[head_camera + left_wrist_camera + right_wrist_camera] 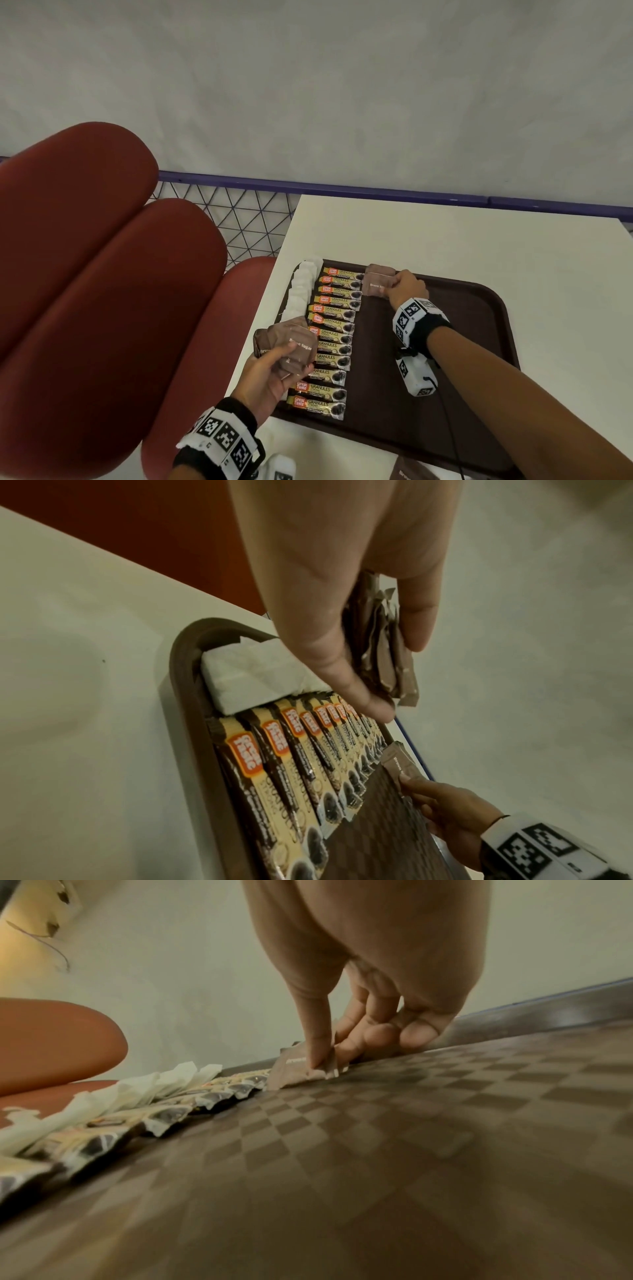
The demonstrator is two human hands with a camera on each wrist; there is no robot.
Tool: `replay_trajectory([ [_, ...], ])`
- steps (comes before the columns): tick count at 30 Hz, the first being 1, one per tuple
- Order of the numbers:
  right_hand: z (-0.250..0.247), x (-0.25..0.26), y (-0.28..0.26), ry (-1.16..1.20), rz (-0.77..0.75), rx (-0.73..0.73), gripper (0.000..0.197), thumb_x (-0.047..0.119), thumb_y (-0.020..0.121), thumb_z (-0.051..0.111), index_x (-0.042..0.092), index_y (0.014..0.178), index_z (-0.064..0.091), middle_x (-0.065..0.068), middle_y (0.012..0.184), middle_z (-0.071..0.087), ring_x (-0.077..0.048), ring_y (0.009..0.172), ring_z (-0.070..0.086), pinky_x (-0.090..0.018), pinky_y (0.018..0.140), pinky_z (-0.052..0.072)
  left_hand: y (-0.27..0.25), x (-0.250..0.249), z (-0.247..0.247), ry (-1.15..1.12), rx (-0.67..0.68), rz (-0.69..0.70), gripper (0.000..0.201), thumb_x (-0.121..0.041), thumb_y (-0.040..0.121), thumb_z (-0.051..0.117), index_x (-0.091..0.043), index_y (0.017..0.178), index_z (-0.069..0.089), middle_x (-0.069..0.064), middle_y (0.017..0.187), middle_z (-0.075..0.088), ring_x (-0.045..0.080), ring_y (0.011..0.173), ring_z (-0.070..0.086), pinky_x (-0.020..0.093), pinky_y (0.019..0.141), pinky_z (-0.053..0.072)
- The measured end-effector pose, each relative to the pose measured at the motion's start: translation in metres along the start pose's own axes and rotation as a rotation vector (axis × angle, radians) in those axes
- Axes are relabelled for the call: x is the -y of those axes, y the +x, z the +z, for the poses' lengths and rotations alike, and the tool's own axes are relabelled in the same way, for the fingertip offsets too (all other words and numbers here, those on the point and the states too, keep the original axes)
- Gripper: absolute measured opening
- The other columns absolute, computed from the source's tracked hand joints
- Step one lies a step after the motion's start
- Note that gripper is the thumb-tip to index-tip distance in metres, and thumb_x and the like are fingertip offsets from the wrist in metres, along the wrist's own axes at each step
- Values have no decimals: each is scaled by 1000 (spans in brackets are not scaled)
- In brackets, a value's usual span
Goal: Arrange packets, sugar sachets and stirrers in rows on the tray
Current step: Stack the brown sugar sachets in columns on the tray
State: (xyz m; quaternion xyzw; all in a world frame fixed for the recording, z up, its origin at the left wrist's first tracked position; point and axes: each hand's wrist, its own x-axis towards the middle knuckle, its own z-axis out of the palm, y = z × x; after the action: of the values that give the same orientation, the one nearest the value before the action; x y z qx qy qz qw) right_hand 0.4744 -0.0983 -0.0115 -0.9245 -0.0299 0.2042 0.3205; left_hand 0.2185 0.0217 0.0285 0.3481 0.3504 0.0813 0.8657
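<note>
A dark brown tray lies on the white table. Along its left side runs a row of white sachets, then a column of coffee granule packets. My left hand hovers over the tray's left edge, gripping a bunch of brown sugar sachets, also seen as brown sugar sachets between thumb and fingers. My right hand pinches a brown sugar sachet lying on the tray at the far end, right of the packets. In the right wrist view the thumb presses this sachet.
Red padded seats stand left of the table. A purple rail with wire mesh runs behind. Another brown sachet lies near the table's front edge. The tray's right half is bare checkered surface.
</note>
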Motion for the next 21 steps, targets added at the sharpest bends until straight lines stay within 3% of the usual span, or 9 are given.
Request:
replay_trajectory([
  [5, -1, 3, -3, -129, -57, -40, 30, 27, 84, 64, 9, 106, 54, -18, 116, 53, -34, 113, 45, -40, 98, 39, -2, 1, 3, 13, -7, 14, 40, -6, 75, 63, -3, 115, 59, 20, 107, 68, 29, 92, 65, 36, 73, 57],
  [13, -8, 2, -9, -97, -68, -71, 42, 32, 80, 69, 9, 110, 50, -14, 117, 57, -32, 116, 43, -40, 95, 36, -4, 2, 6, -2, -14, 7, 41, -2, 76, 60, 1, 117, 56, 19, 100, 67, 27, 84, 65, 32, 63, 58],
  [17, -18, -4, -16, -53, -90, -94, 38, 32, 81, 65, 11, 109, 52, -13, 118, 57, -32, 116, 43, -39, 94, 35, -5, 4, 9, 14, -13, 20, 31, 3, 83, 55, 0, 114, 57, 22, 107, 65, 27, 85, 65, 30, 62, 59],
  [21, -26, -12, -27, -75, -173, -65, 33, 32, 82, 64, 14, 107, 53, -7, 111, 59, -28, 112, 44, -38, 93, 36, -8, 7, 14, 8, -16, 48, 30, 5, 82, 57, -2, 111, 59, 19, 101, 69, 26, 83, 66, 28, 58, 58],
])
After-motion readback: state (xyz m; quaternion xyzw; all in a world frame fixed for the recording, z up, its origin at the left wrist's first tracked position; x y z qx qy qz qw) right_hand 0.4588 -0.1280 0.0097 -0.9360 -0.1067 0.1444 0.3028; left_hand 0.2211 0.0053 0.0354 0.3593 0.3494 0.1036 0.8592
